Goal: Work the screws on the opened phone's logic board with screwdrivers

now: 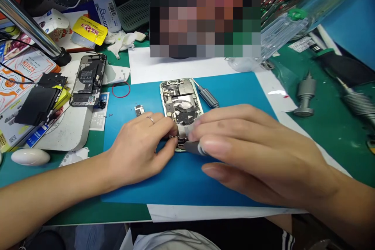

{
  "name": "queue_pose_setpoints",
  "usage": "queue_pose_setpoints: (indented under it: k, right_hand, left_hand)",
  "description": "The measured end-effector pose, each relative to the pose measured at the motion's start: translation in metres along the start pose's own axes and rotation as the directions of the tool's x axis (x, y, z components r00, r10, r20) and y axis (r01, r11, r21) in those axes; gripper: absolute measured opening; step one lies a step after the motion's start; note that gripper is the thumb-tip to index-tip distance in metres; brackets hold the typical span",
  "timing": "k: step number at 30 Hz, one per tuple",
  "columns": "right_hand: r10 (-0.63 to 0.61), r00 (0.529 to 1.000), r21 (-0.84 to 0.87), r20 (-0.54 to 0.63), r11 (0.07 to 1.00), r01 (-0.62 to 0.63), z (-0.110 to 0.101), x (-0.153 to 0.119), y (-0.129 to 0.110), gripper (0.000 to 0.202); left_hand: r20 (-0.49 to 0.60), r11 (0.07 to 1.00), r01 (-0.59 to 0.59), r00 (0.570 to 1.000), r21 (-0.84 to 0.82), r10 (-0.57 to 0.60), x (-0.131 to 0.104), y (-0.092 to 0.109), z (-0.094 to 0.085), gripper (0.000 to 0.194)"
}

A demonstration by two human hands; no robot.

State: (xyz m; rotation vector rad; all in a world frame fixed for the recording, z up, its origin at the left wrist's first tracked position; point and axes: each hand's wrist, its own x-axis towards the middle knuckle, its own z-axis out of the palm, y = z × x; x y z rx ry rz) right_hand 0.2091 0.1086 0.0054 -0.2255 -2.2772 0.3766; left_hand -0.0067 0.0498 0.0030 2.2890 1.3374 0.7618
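Note:
An opened smartphone (187,109) lies on the blue mat with its inner boards and metal plates showing; no battery shows in it. My left hand (143,144), with a ring on one finger, is closed at the phone's lower left edge, thumb and forefinger gripping there. Over the lower right of the phone hovers my right hand (252,152), closed around a dark, flat-tipped tool (191,147) with a grey ring. Its tip is at the phone's bottom end; the fingers hide most of it, so its exact kind is unclear. A grey screwdriver (208,97) lies beside the phone's upper right.
A small metal part (139,110) and a red rubber band (121,90) lie left of the phone. Further left is another opened phone part (88,80) on a white box. A grey screwdriver (306,93) stands at the right. A white mouse (31,157) is at left.

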Motion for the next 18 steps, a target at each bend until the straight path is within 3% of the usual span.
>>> queue_pose_setpoints:
  k: [6, 12, 18]
  right_hand:
    - [-0.024, 0.993, 0.044, 0.116, 0.999, 0.019, -0.007, 0.0049, -0.0004, 0.036]
    - [0.002, 0.993, -0.014, 0.122, 1.0, 0.0, -0.0107, 0.0019, -0.0031, 0.03]
    - [0.033, 0.993, 0.08, 0.109, 0.996, -0.042, -0.0039, 0.0057, -0.0039, 0.031]
  left_hand:
    - [-0.007, 1.0, -0.008, 1.0, 0.006, 0.008, -0.0002, 0.0005, -0.0007, 0.013]
    - [0.002, 1.0, -0.009, 1.0, -0.024, 0.009, 0.0005, -0.0001, -0.0013, 0.012]
    - [0.007, 0.999, 0.007, 1.0, -0.034, -0.006, -0.0001, -0.0003, -0.0012, 0.013]
